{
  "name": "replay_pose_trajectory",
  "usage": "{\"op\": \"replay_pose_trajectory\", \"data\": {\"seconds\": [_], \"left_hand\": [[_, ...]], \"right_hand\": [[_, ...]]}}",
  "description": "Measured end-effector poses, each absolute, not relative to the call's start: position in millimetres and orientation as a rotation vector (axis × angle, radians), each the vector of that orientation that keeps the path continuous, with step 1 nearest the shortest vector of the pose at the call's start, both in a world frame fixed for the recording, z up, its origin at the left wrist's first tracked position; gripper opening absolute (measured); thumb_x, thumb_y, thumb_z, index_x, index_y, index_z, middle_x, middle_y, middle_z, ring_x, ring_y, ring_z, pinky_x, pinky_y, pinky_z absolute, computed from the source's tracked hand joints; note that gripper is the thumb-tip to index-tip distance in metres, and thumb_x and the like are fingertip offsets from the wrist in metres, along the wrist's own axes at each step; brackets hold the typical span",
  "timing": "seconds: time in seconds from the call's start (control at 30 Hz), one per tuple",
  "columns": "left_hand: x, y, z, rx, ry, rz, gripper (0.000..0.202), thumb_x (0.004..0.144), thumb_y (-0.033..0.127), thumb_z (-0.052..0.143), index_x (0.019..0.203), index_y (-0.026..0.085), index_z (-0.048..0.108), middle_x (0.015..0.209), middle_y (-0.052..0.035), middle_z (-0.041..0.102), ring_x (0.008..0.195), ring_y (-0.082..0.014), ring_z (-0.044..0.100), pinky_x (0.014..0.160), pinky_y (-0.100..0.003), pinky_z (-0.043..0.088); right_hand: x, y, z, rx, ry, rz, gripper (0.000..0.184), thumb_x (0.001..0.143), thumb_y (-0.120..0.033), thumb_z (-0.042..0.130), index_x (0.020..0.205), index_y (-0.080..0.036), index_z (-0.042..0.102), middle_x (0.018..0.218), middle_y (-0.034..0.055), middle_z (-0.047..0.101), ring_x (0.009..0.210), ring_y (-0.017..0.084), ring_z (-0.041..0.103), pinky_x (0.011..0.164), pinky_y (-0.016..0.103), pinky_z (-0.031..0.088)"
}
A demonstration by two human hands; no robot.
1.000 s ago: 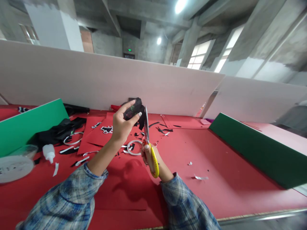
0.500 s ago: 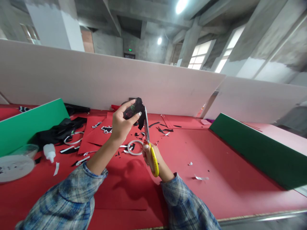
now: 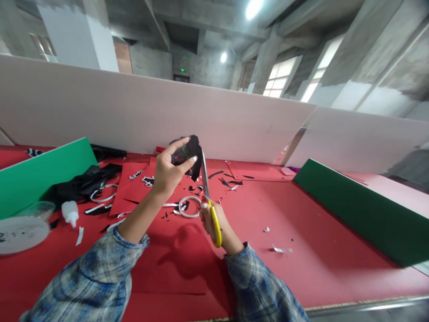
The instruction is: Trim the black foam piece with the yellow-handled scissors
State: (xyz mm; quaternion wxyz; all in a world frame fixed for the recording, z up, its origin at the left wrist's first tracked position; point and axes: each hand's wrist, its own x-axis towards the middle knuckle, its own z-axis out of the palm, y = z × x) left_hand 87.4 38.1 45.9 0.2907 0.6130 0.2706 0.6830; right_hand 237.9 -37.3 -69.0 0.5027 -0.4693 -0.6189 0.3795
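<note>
My left hand (image 3: 167,167) grips a piece of black fabric (image 3: 191,154), which has faint green and reddish markings, and holds it up above the table. My right hand (image 3: 212,219) is closed round the yellow handles of a pair of scissors (image 3: 216,228). The blades point upward and lie along the right edge of the fabric. Below the hands, a white tape ring (image 3: 189,207) lies on the red tabletop (image 3: 261,268) among black and white scraps.
At left are a white squeeze bottle (image 3: 69,212), a round clear lid (image 3: 23,235), crumpled black fabric (image 3: 80,183) and a green board (image 3: 50,172). A dark green panel (image 3: 362,214) stands at right. White partitions (image 3: 134,107) line the back. Small scraps (image 3: 281,249) dot the table.
The black fabric and my left hand have shifted very slightly left. The scissors and my right hand stay nearly where they were.
</note>
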Motion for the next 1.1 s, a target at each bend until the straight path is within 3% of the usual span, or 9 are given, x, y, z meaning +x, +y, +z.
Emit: {"op": "replay_pose_trajectory", "data": {"seconds": [0.2,0.37,0.5,0.67,0.8,0.97,1.1], "left_hand": [[86,39,47,1.620,0.713,1.822,0.045,0.072,0.023,0.085,0.117,0.021,0.080,0.130,-0.0092,0.080,0.126,-0.0305,0.073,0.118,-0.047,0.054],[86,41,47,1.598,0.693,1.820,0.046,0.071,0.023,0.085,0.117,0.022,0.080,0.128,-0.0081,0.081,0.123,-0.0307,0.075,0.115,-0.048,0.057],[87,43,46,1.530,0.703,1.847,0.041,0.075,0.030,0.085,0.115,0.022,0.081,0.126,-0.0087,0.082,0.122,-0.0300,0.076,0.114,-0.046,0.058],[87,44,46,1.464,0.690,1.868,0.041,0.072,0.027,0.088,0.112,0.023,0.081,0.118,-0.0070,0.084,0.112,-0.0279,0.079,0.105,-0.042,0.064],[85,45,47,1.502,0.684,1.831,0.043,0.072,0.026,0.087,0.114,0.023,0.081,0.117,-0.0066,0.084,0.110,-0.0275,0.080,0.103,-0.042,0.065],[86,43,46,1.556,0.660,1.755,0.042,0.070,0.024,0.087,0.111,0.023,0.082,0.118,-0.0061,0.084,0.111,-0.0274,0.079,0.107,-0.043,0.063],[88,41,44,1.617,0.674,1.688,0.041,0.069,0.023,0.086,0.110,0.023,0.084,0.115,-0.0071,0.085,0.106,-0.0272,0.080,0.105,-0.044,0.064]], "right_hand": [[238,-38,-68,-1.174,-1.518,0.807,0.069,0.091,-0.091,0.044,0.065,-0.027,0.045,0.052,-0.0023,0.041,0.047,0.014,0.039,0.042,0.025,0.028],[234,-43,-64,-1.114,-1.510,0.959,0.076,0.089,-0.096,0.035,0.062,-0.025,0.045,0.048,-0.0039,0.039,0.039,0.011,0.037,0.039,0.025,0.027],[232,-50,-57,-0.994,-1.483,1.011,0.084,0.084,-0.102,0.031,0.078,-0.022,0.057,0.060,-0.0033,0.048,0.044,0.010,0.039,0.044,0.025,0.035],[236,-55,-54,-0.989,-1.573,0.940,0.079,0.093,-0.093,0.033,0.090,-0.020,0.064,0.067,-0.0018,0.050,0.054,0.012,0.042,0.057,0.029,0.043],[236,-55,-54,-0.977,-1.587,0.940,0.079,0.093,-0.093,0.032,0.091,-0.020,0.065,0.076,0.0009,0.057,0.056,0.012,0.043,0.057,0.030,0.044],[234,-52,-52,-0.934,-1.541,0.973,0.085,0.088,-0.098,0.031,0.089,-0.020,0.064,0.069,-0.0013,0.051,0.051,0.011,0.038,0.052,0.028,0.039],[234,-52,-51,-0.929,-1.496,0.971,0.083,0.088,-0.097,0.035,0.090,-0.019,0.063,0.074,0.0002,0.057,0.051,0.010,0.039,0.051,0.028,0.039]]}}
